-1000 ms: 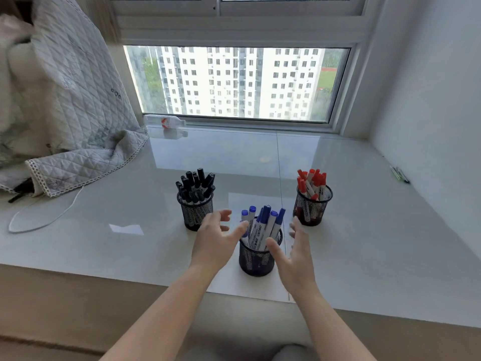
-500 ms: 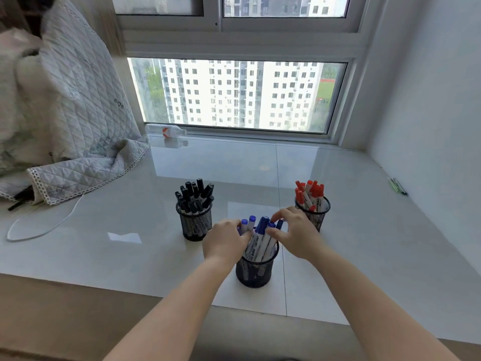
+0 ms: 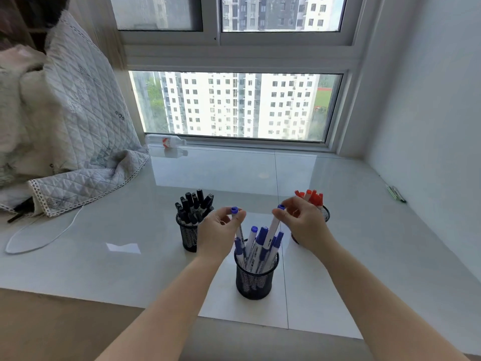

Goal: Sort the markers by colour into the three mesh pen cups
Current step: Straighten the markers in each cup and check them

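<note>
At frame centre, my left hand (image 3: 218, 230) pinches one blue marker (image 3: 238, 225) by its cap; my right hand (image 3: 302, 225) pinches another (image 3: 273, 225), both above the blue cup (image 3: 256, 280). Light, stiff, slick barrels, I judge; grip below the caps.

front: black-marker cup (image 3: 191, 231), red-marker cup (image 3: 324, 213) flank blue-marker cup (image 3: 256, 278); left: quilt (image 3: 78, 142), cable (image 3: 39, 241); right sill (image 3: 377, 243) open

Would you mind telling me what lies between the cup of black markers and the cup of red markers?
In the head view, both raised hands, left and right, each pinching a blue marker, fill the stretch between the black-marker cup and red-marker cup.
</note>
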### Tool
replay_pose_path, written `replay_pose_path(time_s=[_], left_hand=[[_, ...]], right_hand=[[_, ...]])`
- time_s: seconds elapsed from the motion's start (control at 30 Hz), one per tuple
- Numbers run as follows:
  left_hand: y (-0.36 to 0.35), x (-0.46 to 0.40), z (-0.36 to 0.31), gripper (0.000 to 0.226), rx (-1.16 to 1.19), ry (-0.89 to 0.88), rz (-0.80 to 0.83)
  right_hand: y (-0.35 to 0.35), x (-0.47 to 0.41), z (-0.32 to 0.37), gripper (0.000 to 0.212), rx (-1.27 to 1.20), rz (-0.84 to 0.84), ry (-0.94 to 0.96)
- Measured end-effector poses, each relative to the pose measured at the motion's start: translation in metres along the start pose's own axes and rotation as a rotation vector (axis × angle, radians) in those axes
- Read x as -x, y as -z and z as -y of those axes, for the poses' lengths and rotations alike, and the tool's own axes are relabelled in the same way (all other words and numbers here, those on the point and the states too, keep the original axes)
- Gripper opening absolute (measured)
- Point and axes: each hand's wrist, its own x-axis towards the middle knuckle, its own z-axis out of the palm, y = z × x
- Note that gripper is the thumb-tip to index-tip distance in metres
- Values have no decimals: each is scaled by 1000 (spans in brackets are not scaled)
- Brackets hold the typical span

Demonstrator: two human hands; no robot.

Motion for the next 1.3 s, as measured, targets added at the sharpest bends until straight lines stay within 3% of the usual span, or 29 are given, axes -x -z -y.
replay_pose_path(time_s=[0.2, 0.4, 0.57, 0.7, 0.8, 0.9, 1.07, 1.3], left_hand=[[17, 4, -18, 16, 53, -189, -214], [27, 0, -14, 21, 226, -18, -413], [26, 8, -9, 12, 653, 337, -313], [22, 14, -8, 10, 962, 520, -73], [15, 18, -7, 8, 992, 527, 130], [10, 19, -8, 14, 925, 475, 205], [5, 19, -6, 7, 546, 257, 159], [2, 26, 6, 21, 275, 85, 7]], right_hand=[[12, -4, 11, 15, -241, -285, -54], [16, -1, 10, 13, -686, -434, -306], [10, 6, 10, 12, -1185, -281, -505], [4, 13, 8, 16, -1330, -147, -564], [0, 18, 9, 14, -1325, -19, -544], [-5, 22, 9, 13, -1159, 57, -480], [-14, 28, 8, 12, -581, 61, -295], [-24, 37, 4, 13, -275, 19, -208]])
